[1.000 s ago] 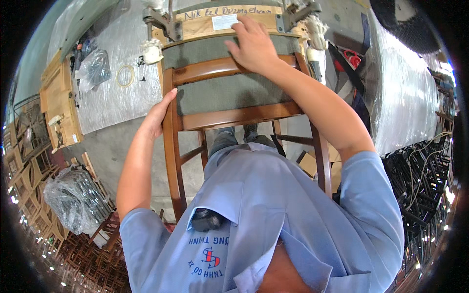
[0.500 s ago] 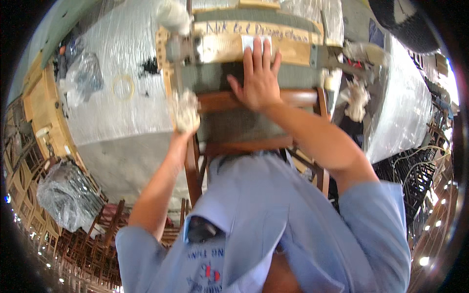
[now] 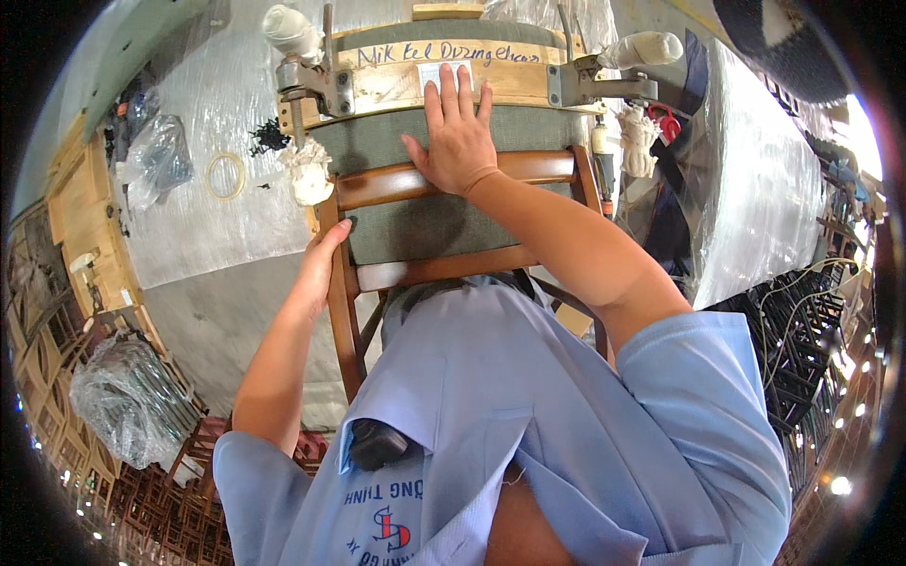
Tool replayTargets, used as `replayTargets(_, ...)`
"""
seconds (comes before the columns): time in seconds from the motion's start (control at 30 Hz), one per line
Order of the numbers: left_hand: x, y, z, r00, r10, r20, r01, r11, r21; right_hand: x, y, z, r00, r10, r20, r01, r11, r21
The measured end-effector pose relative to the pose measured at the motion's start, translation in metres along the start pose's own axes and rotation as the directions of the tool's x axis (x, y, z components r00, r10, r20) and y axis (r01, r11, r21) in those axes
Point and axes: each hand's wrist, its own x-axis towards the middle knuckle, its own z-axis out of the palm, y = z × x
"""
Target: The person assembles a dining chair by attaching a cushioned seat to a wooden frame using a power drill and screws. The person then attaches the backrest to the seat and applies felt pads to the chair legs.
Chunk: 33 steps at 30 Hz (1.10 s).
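Observation:
A brown wooden chair [image 3: 538,168] with a grey-green padded seat [image 3: 373,140] lies in front of my body. My left hand [image 3: 321,264] grips its left upright, thumb on the near side; the other fingers are mostly hidden. My right hand [image 3: 458,132] is spread flat, its fingertips over a pale paper label on a light wooden board [image 3: 396,90] and its heel close to the chair's top rail. Metal clamps sit at both board ends, the left clamp [image 3: 316,87] and the right clamp [image 3: 590,85], with white-wrapped handles.
A plastic-covered work surface [image 3: 179,236] spreads around the chair, with a tape ring [image 3: 226,176] and a clear plastic bag [image 3: 159,156] at left. Red-handled scissors [image 3: 665,123] lie right of the chair. Dark stacked frames [image 3: 783,349] stand at far right.
The chair, the board and its clamps have shifted left, and both my hands have moved left with them. My left hand stays on the upright; my right hand stays flat on the board.

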Motion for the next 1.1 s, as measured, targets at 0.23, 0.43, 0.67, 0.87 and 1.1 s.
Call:
replayTargets(0.23, 0.001, -0.008, 0.001, 0.992, 0.113, -0.064, -0.110, 0.993, 0.039, 0.066, -0.025, -0.070, 0.989, 0.134, 0.067, -0.142, 0.703, 0.697)
replayTargets(0.43, 0.020, -0.028, -0.012, 0.976, 0.214, -0.043, -0.212, 0.976, 0.058, 0.166, -0.069, -0.111, 0.909, -0.386, -0.158, 0.363, 0.544, 0.757)
replayTargets(0.67, 0.022, -0.026, -0.012, 0.967, 0.253, -0.030, -0.247, 0.961, 0.123, 0.221, -0.055, -0.069, 0.990, -0.130, 0.052, 0.049, 0.670, 0.741)
replayTargets(0.87, 0.031, -0.018, -0.007, 0.957, 0.286, 0.039, -0.289, 0.943, 0.166, 0.276, -0.026, 0.010, 0.644, 0.414, 0.643, -0.753, 0.199, 0.627)
replayTargets(1.1, 0.027, -0.027, -0.012, 0.969, 0.245, 0.018, -0.245, 0.967, 0.070, 0.245, -0.094, -0.036, 0.631, 0.447, 0.634, -0.773, 0.295, 0.562)
